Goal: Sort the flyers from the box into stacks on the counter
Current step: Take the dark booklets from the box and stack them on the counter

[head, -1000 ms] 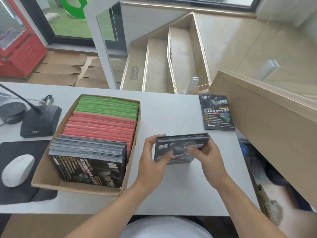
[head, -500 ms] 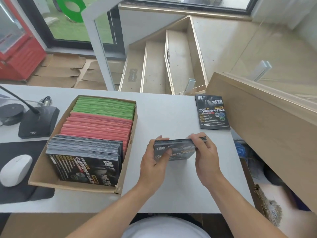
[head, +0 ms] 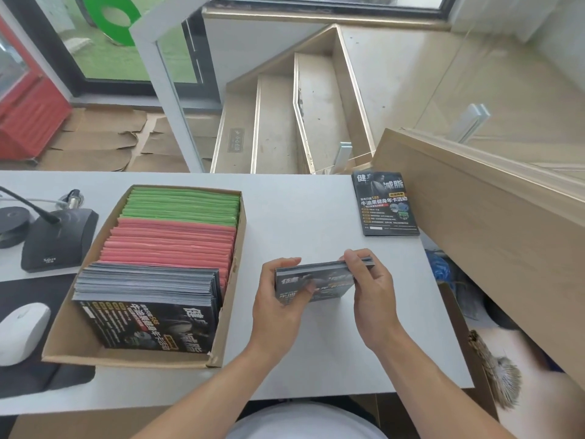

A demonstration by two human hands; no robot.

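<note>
Both hands at the middle of the white worktop (head: 316,217), gripping one bundle of dark flyers (head: 319,280) between them. Left hand (head: 278,299) curled round the bundle's left end, thumb across the printed face, fingertips over the top edge. Right hand (head: 373,286) curled over the right end, fingers hooked on the top edge, thumb behind or below, not clear which. Bundle held on edge, printed face toward the camera, lower edge at or just above the worktop; contact cannot be told.

Left of the hands, a cardboard box (head: 235,280), open-topped, packed with flyers standing in three blocks: green flyers (head: 183,204) at the far end, pink flyers (head: 171,245) in the middle, black flyers (head: 148,308) nearest, the front one showing white and orange print, upside down.

Far right of the worktop, a flat stack of dark flyers (head: 384,204), face up, same design as the held bundle, well apart from the hands and just beside a wooden panel (head: 474,232).

Left of the box: a desk microphone base (head: 57,242), a black mouse pad (head: 22,353) with a white mouse (head: 22,331) on it. Beyond the worktop, wooden stairs (head: 285,122) going down.
</note>
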